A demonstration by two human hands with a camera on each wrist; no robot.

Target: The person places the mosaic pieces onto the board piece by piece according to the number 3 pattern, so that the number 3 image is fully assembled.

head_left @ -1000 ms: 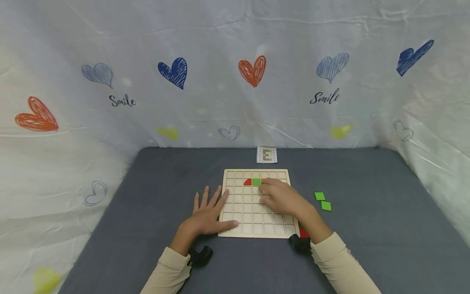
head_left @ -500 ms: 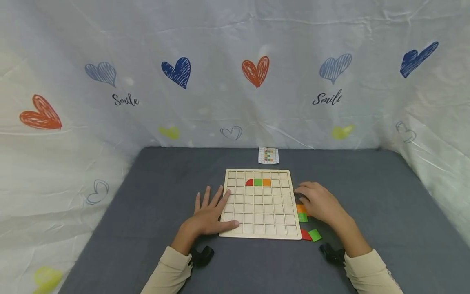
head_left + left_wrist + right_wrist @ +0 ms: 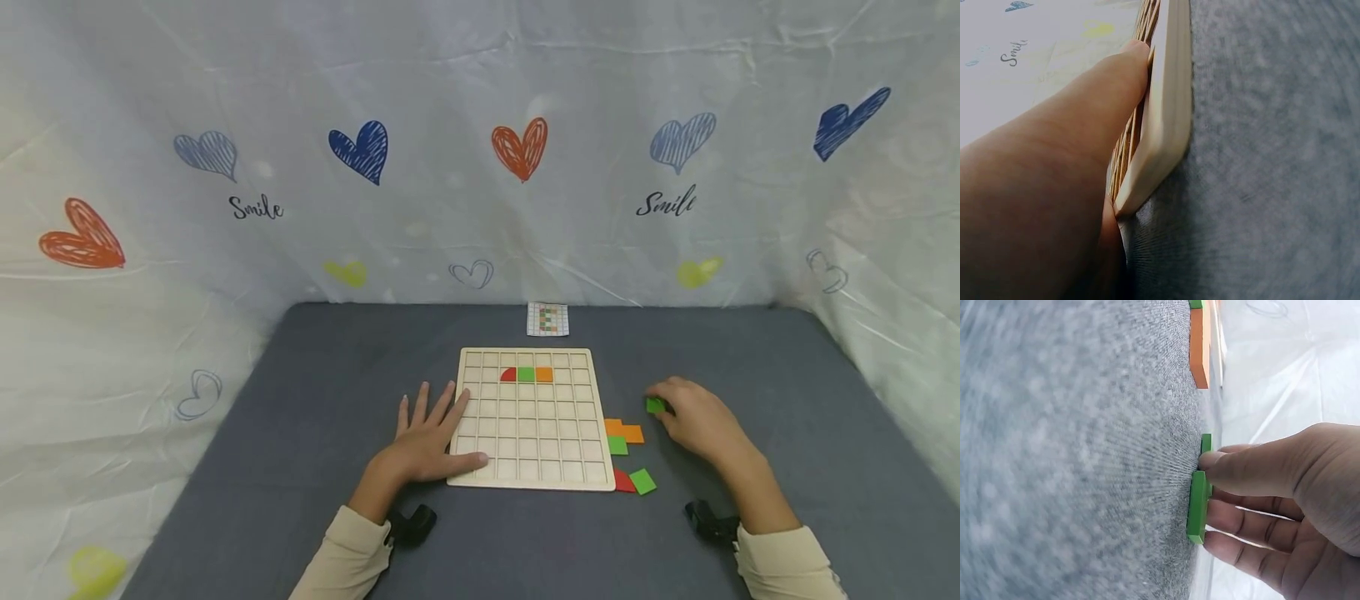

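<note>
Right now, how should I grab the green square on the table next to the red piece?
I'd pinch the green square by its far and near edges, coming from the right. It lies flat and turned askew; its left edge faces the red piece, while the other edges look free.

Mid-frame I have a pale board (image 3: 528, 429) patterned in squares, bearing red, green and orange tiles (image 3: 526, 375). Right of it I pick out a bright green square (image 3: 654, 406). The cloth (image 3: 360, 358) reads dark grey; up top, the white backdrop (image 3: 435, 75) carries blue, orange-red and yellow hearts (image 3: 364, 152).
</note>
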